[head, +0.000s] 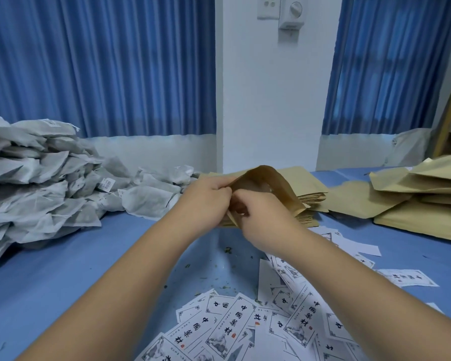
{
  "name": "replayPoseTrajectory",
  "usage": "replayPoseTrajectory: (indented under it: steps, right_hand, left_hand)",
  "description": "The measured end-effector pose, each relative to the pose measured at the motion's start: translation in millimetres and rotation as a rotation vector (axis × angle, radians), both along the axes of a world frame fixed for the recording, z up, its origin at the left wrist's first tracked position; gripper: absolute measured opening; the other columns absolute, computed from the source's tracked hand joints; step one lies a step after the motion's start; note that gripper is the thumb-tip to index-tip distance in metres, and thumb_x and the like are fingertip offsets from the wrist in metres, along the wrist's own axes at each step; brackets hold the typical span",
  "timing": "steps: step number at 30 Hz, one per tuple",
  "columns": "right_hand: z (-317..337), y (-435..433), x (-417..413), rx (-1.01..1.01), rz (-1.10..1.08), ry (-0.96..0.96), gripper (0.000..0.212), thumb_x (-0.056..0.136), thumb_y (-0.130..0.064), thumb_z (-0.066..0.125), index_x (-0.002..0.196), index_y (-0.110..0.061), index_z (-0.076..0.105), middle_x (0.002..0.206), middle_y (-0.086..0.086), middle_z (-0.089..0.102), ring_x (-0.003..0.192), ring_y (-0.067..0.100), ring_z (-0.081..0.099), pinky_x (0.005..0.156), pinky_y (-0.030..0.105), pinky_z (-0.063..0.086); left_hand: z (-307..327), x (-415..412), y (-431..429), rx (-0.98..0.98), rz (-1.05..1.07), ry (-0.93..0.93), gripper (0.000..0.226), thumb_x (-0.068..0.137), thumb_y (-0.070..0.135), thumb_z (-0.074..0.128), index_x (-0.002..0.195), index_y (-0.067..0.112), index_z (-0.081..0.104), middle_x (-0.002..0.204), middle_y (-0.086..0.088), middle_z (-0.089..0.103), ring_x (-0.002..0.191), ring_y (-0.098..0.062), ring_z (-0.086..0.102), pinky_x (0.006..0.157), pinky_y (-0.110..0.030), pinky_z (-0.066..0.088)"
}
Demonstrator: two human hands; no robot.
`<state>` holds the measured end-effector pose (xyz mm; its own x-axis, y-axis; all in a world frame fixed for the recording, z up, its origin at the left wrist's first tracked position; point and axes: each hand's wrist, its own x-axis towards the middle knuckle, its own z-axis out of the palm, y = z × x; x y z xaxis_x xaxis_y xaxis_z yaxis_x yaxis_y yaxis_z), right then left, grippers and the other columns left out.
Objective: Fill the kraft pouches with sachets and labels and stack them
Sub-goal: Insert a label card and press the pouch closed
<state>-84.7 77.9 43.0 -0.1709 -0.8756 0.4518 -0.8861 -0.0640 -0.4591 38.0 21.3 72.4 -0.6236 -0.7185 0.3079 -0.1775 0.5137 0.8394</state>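
A kraft pouch (268, 183) is lifted above a flat pile of empty kraft pouches (310, 199) at mid-table. My left hand (206, 201) pinches the pouch's near edge on the left. My right hand (255, 212) grips the same edge just beside it, fingers curled at the pouch's mouth, which bulges apart. Grey-white sachets (37, 183) are heaped high on the left. Printed white labels (245, 327) lie scattered at the front, under my right forearm.
Filled-looking kraft pouches (422, 196) are piled at the right. The blue table (76, 261) carries small green crumbs near its middle. Blue curtains and a white wall with a dial switch stand behind. A wooden shelf edge shows far right.
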Motion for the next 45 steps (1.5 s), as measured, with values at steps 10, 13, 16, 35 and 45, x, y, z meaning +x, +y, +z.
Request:
replayPoseTrajectory:
  steps: [10, 13, 16, 35, 45]
  right_hand:
    - [15.0, -12.3, -3.3, 0.278, 0.043, 0.08, 0.022, 0.089, -0.006, 0.042, 0.09, -0.022, 0.056, 0.101, 0.01, 0.067, 0.094, 0.028, 0.061, 0.082, 0.041, 0.053]
    - [13.2, -11.3, -5.2, 0.269, 0.045, 0.102, 0.02, 0.091, -0.008, 0.042, 0.084, -0.025, 0.049, 0.095, 0.006, 0.065, 0.087, 0.025, 0.058, 0.072, 0.034, 0.05]
    - [8.8, 4.7, -4.4, 0.078, 0.071, 0.001, 0.036, 0.088, -0.004, 0.041, 0.067, -0.032, 0.048, 0.072, -0.014, 0.055, 0.07, 0.009, 0.051, 0.056, 0.021, 0.037]
    - [-28.7, 81.0, -13.7, -0.454, -0.038, 0.481, 0.034, 0.073, -0.004, 0.072, 0.105, -0.014, 0.071, 0.132, 0.006, 0.056, 0.133, 0.03, 0.042, 0.105, 0.042, 0.032]
    - [-25.8, 99.3, 37.1, -0.709, 0.247, 0.509, 0.017, 0.071, 0.003, 0.071, 0.082, -0.009, 0.07, 0.13, 0.006, 0.046, 0.127, 0.026, 0.045, 0.095, 0.041, 0.04]
  left_hand:
    - [0.5, -3.6, 4.8, 0.052, -0.02, 0.013, 0.044, 0.094, 0.002, 0.037, 0.102, 0.025, 0.074, 0.099, -0.025, 0.066, 0.093, -0.041, 0.065, 0.083, -0.053, 0.056]
    - [0.6, -2.2, 4.2, 0.05, -0.014, 0.02, 0.033, 0.092, 0.0, 0.036, 0.104, 0.001, 0.068, 0.084, -0.028, 0.059, 0.078, -0.033, 0.059, 0.086, -0.061, 0.052]
    - [0.2, -0.1, 0.2, 0.037, 0.006, -0.005, 0.034, 0.088, 0.0, 0.038, 0.102, 0.002, 0.068, 0.085, -0.03, 0.063, 0.082, -0.043, 0.063, 0.087, -0.058, 0.053]
    - [-1.4, 30.6, 18.3, 0.006, 0.204, 0.298, 0.033, 0.099, 0.011, 0.049, 0.099, 0.034, 0.073, 0.091, -0.003, 0.075, 0.09, -0.021, 0.071, 0.08, -0.03, 0.058]
    - [-34.4, 131.1, 98.6, -0.23, 0.432, 0.351, 0.038, 0.095, 0.003, 0.053, 0.103, 0.036, 0.072, 0.101, 0.014, 0.071, 0.094, -0.005, 0.065, 0.076, -0.014, 0.052]
